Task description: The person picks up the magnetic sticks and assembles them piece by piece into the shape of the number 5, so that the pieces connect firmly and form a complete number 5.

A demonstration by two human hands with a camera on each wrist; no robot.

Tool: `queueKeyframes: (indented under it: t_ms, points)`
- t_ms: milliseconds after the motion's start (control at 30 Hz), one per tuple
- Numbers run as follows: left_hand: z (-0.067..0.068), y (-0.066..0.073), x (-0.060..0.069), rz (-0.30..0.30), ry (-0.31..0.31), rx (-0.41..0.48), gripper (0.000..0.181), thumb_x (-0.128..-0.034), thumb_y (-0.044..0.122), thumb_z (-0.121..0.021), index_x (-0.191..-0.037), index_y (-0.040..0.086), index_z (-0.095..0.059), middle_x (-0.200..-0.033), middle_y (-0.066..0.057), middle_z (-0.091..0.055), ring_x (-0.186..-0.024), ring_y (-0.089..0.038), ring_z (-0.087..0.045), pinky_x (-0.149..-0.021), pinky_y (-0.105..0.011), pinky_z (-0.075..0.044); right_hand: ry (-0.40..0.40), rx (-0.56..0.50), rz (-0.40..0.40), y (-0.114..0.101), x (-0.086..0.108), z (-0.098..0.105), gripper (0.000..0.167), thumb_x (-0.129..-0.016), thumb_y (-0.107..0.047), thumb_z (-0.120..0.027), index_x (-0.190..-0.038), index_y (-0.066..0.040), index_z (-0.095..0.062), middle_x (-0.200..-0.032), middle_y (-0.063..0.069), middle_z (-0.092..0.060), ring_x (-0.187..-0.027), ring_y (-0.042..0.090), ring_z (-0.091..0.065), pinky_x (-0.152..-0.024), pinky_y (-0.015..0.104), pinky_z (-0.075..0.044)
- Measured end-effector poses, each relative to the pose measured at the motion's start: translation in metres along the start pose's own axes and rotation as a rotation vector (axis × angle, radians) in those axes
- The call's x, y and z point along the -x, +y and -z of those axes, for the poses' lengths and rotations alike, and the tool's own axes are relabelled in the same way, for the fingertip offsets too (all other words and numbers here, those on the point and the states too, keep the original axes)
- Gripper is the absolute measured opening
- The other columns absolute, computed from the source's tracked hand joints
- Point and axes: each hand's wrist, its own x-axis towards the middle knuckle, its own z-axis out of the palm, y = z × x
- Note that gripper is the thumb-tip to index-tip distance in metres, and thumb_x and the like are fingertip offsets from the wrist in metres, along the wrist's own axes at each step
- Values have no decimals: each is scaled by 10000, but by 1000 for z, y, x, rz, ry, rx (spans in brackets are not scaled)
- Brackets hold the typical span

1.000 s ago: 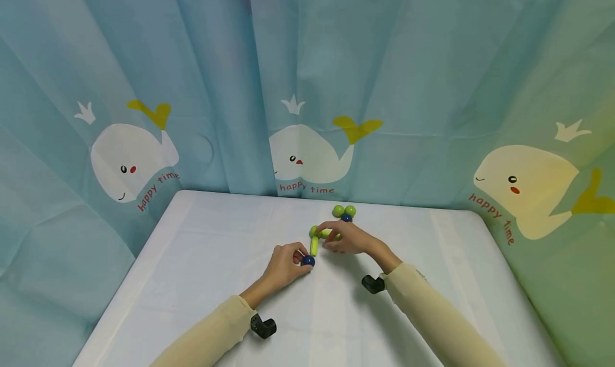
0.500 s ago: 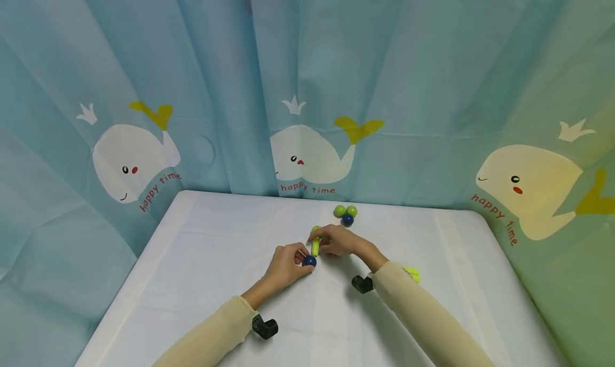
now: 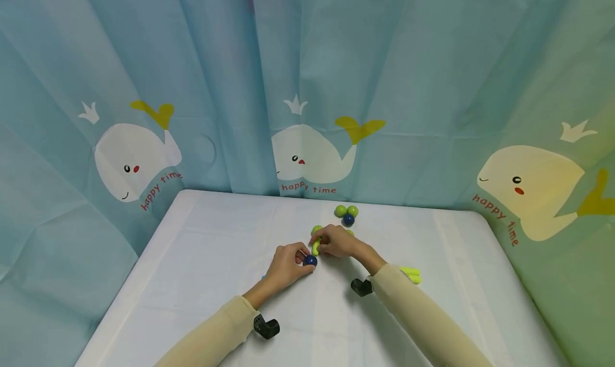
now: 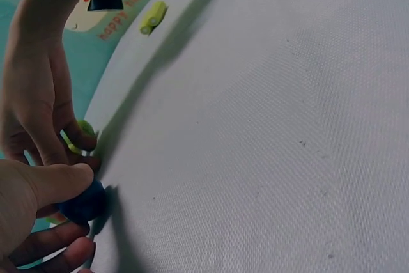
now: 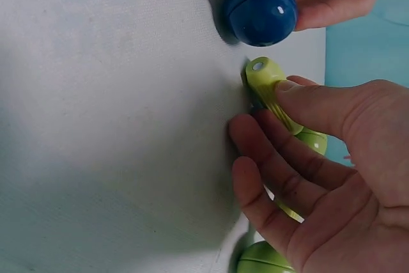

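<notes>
From where I sit, the yellow-green rod [image 5: 263,80] lies near the middle of the counter [image 3: 216,233], held in the person's right hand [image 3: 338,241]. I read that grip as a pinch: thumb on one side, index finger on the other, with the remaining fingers bent loosely beside it. The rod's near end, which shows a small silvery disc, points at a dark blue ball [image 5: 261,18], and my right wrist view gives me a narrow gap between the two. The left hand [image 3: 286,265] has that ball pinched between thumb and fingers. At the rod's far end I see a green ball [image 3: 316,230]; they seem to meet, though fingers hide part of the spot. Another green ball [image 3: 350,232] shows just past the right hand.

Farther back, near the rear edge, I have two green balls [image 3: 340,210] side by side with a second blue ball [image 3: 348,220] in front of them. To the right, two more rods [image 3: 410,274] lie together, partly behind the right sleeve [image 3: 423,313]. A blue curtain [image 3: 432,63] with printed whales hangs behind.
</notes>
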Motion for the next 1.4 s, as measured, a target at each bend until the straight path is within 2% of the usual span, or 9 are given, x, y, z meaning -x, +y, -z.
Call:
queueKeyframes:
  t_ms: [367, 500, 600, 700, 733, 833, 1067, 1233, 1400]
  points:
    - [-2, 1, 0, 30, 12, -18, 223, -808, 193, -895, -920, 81, -737, -822, 1, -718, -764, -127, -618, -689, -240, -485, -33, -49, -3, 3, -2, 6, 183, -974, -66, -690, -1139, -21, -756, -710, 101, -702, -587, 68, -566, -660, 271, -450]
    - [-3, 3, -1, 43, 20, -36, 225, -806, 206, -897, -909, 89, -734, -814, 7, -717, -752, -116, -607, -707, -263, -473, -41, -43, 13, 5, -2, 7, 176, -976, -69, -686, -1133, -30, -757, -705, 105, -704, -591, 78, -586, -815, 397, -466]
    - [-5, 6, -3, 60, 24, -54, 233, -805, 226, -898, -905, 97, -732, -807, 13, -718, -732, -96, -585, -755, -298, -438, -53, -48, 13, 5, -2, 8, 172, -975, -58, -683, -1127, -26, -756, -720, 108, -707, -603, 82, -590, -832, 453, -477]
    - [-6, 10, -4, 74, 29, -64, 234, -805, 230, -899, -907, 102, -732, -809, 8, -725, -730, -93, -584, -780, -337, -419, -68, -69, 7, 5, -1, 9, 170, -973, -35, -678, -1124, -7, -751, -741, 119, -711, -609, 83, -588, -745, 358, -513]
    - [-7, 11, -5, 75, 30, -65, 235, -804, 229, -900, -907, 101, -732, -812, 6, -729, -733, -94, -592, -792, -344, -415, -72, -80, 6, 5, -2, 9, 170, -972, -30, -676, -1123, 0, -749, -752, 119, -713, -614, 83, -586, -670, 310, -510]
    - [-8, 13, -6, 71, 41, -65, 241, -802, 216, -903, -910, 92, -726, -821, -7, -739, -752, -119, -634, -800, -354, -450, -74, -88, 6, 4, -2, 9, 165, -974, -27, -674, -1119, 1, -748, -754, 118, -709, -612, 78, -574, -613, 225, -466]
    - [-11, 14, -6, 65, 54, -62, 258, -798, 223, -907, -908, 88, -717, -812, -9, -729, -747, -121, -642, -766, -330, -491, -61, -69, -13, 1, -1, 9, 158, -976, -39, -679, -1111, -21, -757, -767, 111, -704, -607, 69, -563, -606, 235, -458]
    - [-11, 13, -5, 75, 38, -50, 253, -813, 224, -894, -941, 86, -725, -836, -16, -733, -741, -96, -621, -726, -293, -485, -49, -39, -18, 1, 0, 7, 158, -977, -63, -687, -1113, -42, -763, -773, 72, -697, -605, 62, -547, -616, 238, -446]
    - [-10, 10, -5, 51, 17, -21, 240, -827, 193, -881, -986, 91, -733, -852, -25, -740, -718, -80, -601, -696, -272, -473, -41, -35, 6, 2, 2, 6, 170, -978, -50, -678, -1130, -39, -756, -775, 67, -700, -610, 54, -552, -619, 234, -453]
